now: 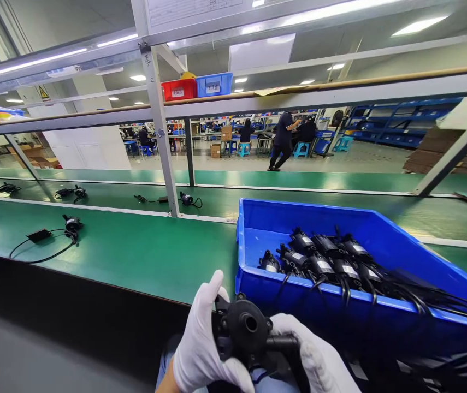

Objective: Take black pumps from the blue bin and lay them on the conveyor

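In front of my body I hold a black pump (243,327), its round face with a central port turned up toward me. My left hand (204,338), in a white glove, is wrapped round its left side with the thumb raised. My right hand (309,352), also gloved, is closed at the pump's right side, by the short outlet tube (280,343). A dark curved piece hangs below that tube; I cannot tell whether it belongs to the pump. Just beyond my right hand stands a blue bin (299,206) holding several similar black pumps (323,265) with cables over its front edge.
On the green bench (135,245) a pump with a cable and black box (39,235) lies at left. More corded units (186,199) lie on the strip behind. A metal post (161,131) carries a shelf with red (179,89) and blue (214,85) boxes. People work in the background.
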Motion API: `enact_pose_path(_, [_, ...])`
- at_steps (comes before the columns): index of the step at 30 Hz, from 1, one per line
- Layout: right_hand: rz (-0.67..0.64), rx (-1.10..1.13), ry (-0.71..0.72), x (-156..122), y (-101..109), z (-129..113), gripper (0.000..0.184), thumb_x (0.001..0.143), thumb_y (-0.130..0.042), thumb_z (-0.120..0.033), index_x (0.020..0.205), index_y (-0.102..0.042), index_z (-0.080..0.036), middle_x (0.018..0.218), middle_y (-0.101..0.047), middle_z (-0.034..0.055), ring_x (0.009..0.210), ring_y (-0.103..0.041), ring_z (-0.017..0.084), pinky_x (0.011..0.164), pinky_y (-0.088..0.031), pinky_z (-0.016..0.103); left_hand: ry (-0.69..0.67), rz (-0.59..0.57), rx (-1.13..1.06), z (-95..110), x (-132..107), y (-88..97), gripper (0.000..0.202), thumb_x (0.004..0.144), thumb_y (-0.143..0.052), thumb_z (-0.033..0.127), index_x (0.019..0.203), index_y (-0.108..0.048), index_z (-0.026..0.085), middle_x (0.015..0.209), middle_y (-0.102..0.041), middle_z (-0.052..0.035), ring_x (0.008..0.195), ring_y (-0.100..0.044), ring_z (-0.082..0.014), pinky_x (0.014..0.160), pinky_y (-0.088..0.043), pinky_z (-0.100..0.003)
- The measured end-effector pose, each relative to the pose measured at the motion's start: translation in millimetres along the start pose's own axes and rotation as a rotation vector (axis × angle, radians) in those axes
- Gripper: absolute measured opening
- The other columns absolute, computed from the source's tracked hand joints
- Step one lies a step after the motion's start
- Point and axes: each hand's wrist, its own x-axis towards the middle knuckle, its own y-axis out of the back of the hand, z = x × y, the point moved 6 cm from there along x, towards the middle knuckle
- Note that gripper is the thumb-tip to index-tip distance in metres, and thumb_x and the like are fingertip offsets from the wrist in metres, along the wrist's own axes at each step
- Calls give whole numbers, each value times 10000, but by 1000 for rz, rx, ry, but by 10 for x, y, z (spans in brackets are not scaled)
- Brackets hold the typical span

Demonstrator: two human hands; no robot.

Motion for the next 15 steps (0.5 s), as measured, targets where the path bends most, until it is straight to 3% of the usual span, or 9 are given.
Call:
enact_pose_path(5, [24, -19, -27, 135, 103, 47, 572, 945, -552, -758, 813, -684, -218, 789, -629, 23, 711, -595, 153, 648, -525, 207, -183, 7, 177, 236, -2, 0, 1564, 408, -869, 846, 1688, -162, 292, 1130, -610, -83, 913, -654, -270, 896, -570, -443])
enact_pose_path(7, [-45, 30, 105, 181, 111, -78, 534, 945, -574, -742, 856, -719, -235, 843, -643, 33, 774, -626, 168, 716, -569, 231, -252, -1, 161, 285, -33, 70, 1554, 416, -864, 851, 1689, -134, 339, 1279, -608, -123, 1048, -677, -325, 985, -558, -476])
enact_pose_path(9, [-116, 34, 290, 180, 121, -211, 429, 976, -574, -689, 1004, -764, -305, 954, -686, 45, 955, -662, 202, 882, -593, 287, -262, 13, 124, 273, -62, 181, 1520, 441, -815, 896, 1686, -123, 366, 1493, -518, -160, 1281, -610, -409, 1139, -470, -538])
enact_pose_path(11, [-153, 16, 395, 162, 128, -278, 352, 1004, -564, -639, 1094, -768, -368, 1011, -715, 44, 1076, -652, 218, 985, -575, 331, -242, 71, 87, 247, -84, 294, 1352, 582, -670, 956, 1682, -130, 384, 1597, -441, -153, 1424, -507, -430, 1232, -359, -578])
enact_pose_path(13, [-142, 34, 345, 179, 116, -274, 418, 989, -548, -686, 1026, -784, -343, 954, -718, 48, 976, -671, 215, 895, -596, 307, -185, 95, 37, 232, -95, 317, 1117, 746, -477, 958, 1668, -186, 397, 1611, -438, -137, 1416, -521, -395, 1243, -330, -588])
enact_pose_path(15, [-51, 40, 208, 231, 91, -254, 547, 927, -573, -767, 851, -767, -261, 819, -674, 46, 756, -640, 184, 706, -578, 256, -62, 49, -18, 218, -91, 223, 1105, 747, -482, 961, 1647, -278, 353, 1610, -442, -153, 1332, -586, -379, 1217, -366, -582])
